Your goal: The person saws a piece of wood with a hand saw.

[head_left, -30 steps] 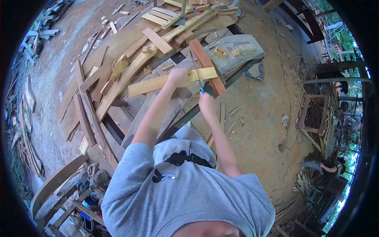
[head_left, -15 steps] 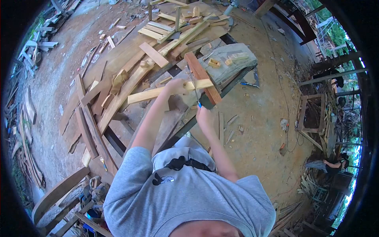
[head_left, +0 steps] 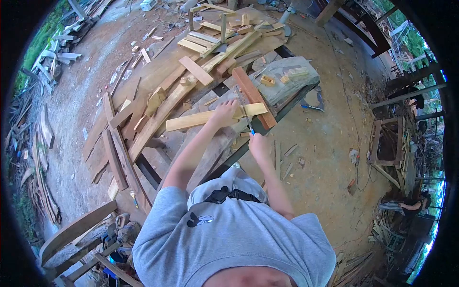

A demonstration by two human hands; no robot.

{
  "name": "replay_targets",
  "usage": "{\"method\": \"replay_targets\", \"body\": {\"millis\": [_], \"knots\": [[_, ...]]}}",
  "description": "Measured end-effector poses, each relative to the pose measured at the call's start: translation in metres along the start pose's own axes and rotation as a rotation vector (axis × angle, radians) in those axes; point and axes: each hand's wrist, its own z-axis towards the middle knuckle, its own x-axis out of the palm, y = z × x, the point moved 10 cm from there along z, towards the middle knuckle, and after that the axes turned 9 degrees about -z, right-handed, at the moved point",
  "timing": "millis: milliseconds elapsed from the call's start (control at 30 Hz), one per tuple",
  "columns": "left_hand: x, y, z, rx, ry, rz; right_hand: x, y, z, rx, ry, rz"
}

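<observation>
A pale wooden board (head_left: 191,120) lies across the work surface, its right end over a reddish-brown wooden block (head_left: 252,95). My left hand (head_left: 224,114) is closed on this board, pressing it from above near the saw. In my right hand (head_left: 259,146) is the blue handle of a saw (head_left: 246,115), whose thin blade crosses the board just right of my left hand. How deep the blade sits in the wood is too small to tell. Beyond the block, a small yellow wooden piece (head_left: 267,80) rests on a grey slab (head_left: 287,83).
Long planks (head_left: 158,112) and offcuts are heaped left of and beyond the work surface. A curved wooden frame (head_left: 76,229) stands at the lower left. An open wooden frame (head_left: 386,142) is at the right, near another person (head_left: 411,206).
The whole view has shifted, so the scene sits a little further right and lower. My left hand's fingers look flatter over the board. The saw remains across the board.
</observation>
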Motion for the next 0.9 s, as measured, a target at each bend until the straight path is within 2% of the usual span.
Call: {"method": "replay_targets", "body": {"millis": [133,233,300,400,433,600,767,900], "knots": [[0.0,-0.009,-0.005,-0.04,-0.011,0.126,-0.008,0.005,0.003,-0.001,0.025,0.008],[-0.003,-0.002,-0.001,-0.135,0.063,0.068,-0.008,0.008,0.005,-0.014,0.013,0.027],[0.0,0.009,0.004,-0.24,0.188,0.01,-0.002,0.009,0.005,0.007,0.008,0.053],[0.022,0.036,0.02,-0.209,0.284,0.118,0.014,0.008,0.009,0.015,-0.05,0.055],[0.008,0.033,0.023,-0.208,0.209,0.076,0.016,0.01,0.01,0.02,-0.045,0.05],[0.001,0.038,0.025,-0.293,0.268,0.0,0.006,0.013,0.009,-0.016,-0.096,0.015],[0.006,0.037,0.025,-0.274,0.309,0.004,0.008,0.011,0.007,-0.026,-0.095,0.066],[-0.003,0.026,0.022,-0.225,0.237,0.012,0.005,0.014,0.015,-0.004,-0.025,0.058]]}}
